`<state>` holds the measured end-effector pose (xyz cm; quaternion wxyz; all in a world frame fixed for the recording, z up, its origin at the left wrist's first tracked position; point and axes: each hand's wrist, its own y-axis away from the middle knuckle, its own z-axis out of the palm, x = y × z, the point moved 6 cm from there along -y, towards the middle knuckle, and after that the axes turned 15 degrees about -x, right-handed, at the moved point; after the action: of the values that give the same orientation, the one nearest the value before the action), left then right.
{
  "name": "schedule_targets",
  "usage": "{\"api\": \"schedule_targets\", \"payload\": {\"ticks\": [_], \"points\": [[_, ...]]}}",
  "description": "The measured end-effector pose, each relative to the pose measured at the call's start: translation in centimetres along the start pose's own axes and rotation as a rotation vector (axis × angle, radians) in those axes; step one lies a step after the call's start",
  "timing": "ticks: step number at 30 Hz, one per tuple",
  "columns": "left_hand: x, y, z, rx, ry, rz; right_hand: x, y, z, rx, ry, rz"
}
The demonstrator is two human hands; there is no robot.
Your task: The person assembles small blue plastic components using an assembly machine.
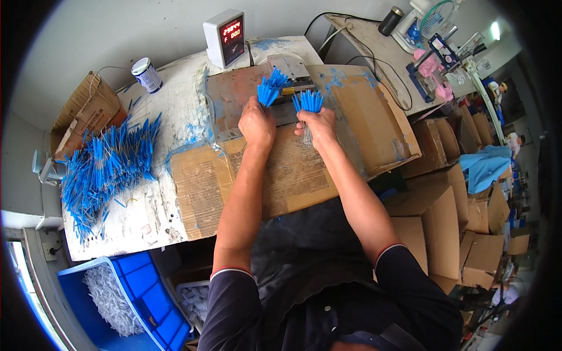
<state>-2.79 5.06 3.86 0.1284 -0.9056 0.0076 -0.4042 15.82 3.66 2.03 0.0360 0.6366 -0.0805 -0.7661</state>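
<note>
My left hand (257, 124) is closed round a bunch of thin sticks with blue sleeves (271, 88), their blue ends fanning up and away from me. To its right, my right hand (319, 125) grips a second bunch of blue-sleeved sticks (308, 101), blue ends upward and thin metallic ends hanging below the fingers. Both hands are over a metal plate (234, 102) set on the worktable, just beyond a worn cardboard sheet (281, 175). A large heap of loose blue-sleeved sticks (108, 167) lies on the table's left side.
Behind the plate stands a white box with a red digital display (225, 38). A can (146, 76) and an open cardboard box (88, 114) are at the left. Below the table is a blue bin (143, 286) of pale small parts. Cardboard boxes (433, 228) crowd the right side.
</note>
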Motion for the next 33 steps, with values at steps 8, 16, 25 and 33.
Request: {"api": "schedule_targets", "payload": {"ticks": [8,16,25,33], "points": [[-0.3,-0.1,0.0,0.02,0.003,0.026,0.2,-1.0,0.4,0.021,0.065,-0.013],[-0.3,0.0,0.1,0.033,-0.022,0.037,-0.4,-1.4,0.8,0.082,0.133,-0.005],[0.4,0.0,0.1,0.084,-0.077,0.125,-0.2,-0.9,0.5,0.049,-0.036,-0.045],[0.6,0.0,0.6,-0.086,-0.088,0.077,0.3,0.5,-0.3,0.034,-0.193,-0.088]]}}
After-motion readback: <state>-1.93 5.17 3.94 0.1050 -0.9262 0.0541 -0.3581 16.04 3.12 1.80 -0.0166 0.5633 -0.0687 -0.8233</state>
